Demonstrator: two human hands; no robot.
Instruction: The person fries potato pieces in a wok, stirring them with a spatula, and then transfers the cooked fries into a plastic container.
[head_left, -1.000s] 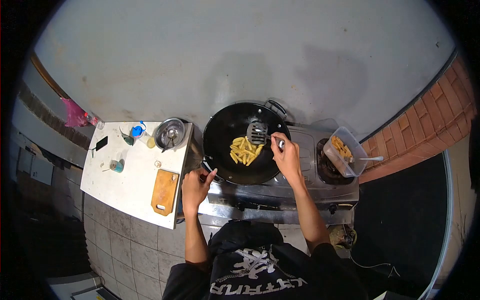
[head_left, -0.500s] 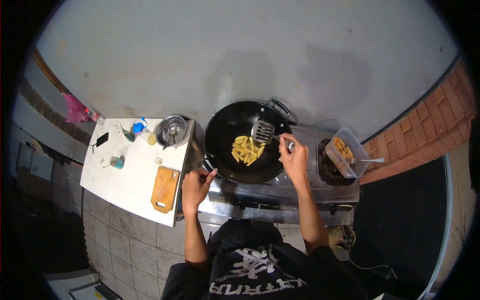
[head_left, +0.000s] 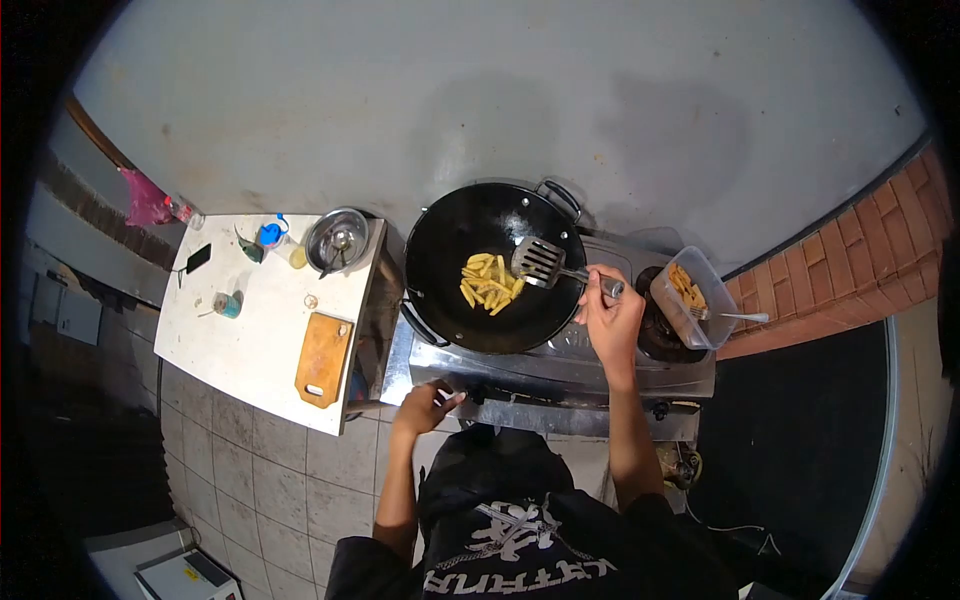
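My right hand (head_left: 611, 318) is wrapped round the handle of a slotted spatula (head_left: 541, 262). The spatula's metal head hangs over the right part of a black wok (head_left: 480, 335), beside the fries. A small heap of yellow fries (head_left: 490, 284) lies in the wok's middle. Down at the stove's front edge is my left hand (head_left: 428, 408), empty, its thumb stretched apart from the half-curled fingers. Those fingertips are close to the left stove knob (head_left: 476, 397), below the wok's left handle (head_left: 424, 325).
Right of the wok, a clear plastic container (head_left: 716, 338) with browned pieces and a fork overlaps the second burner (head_left: 657, 345). On the white table (head_left: 235, 360) are a steel bowl (head_left: 338, 241), an orange cutting board (head_left: 323, 358), a phone (head_left: 199, 257) and a jar (head_left: 227, 304).
My left hand has moved from beside the wok's left handle down and right to the stove's front. The spatula has shifted slightly right, with my right hand drawn back a little.
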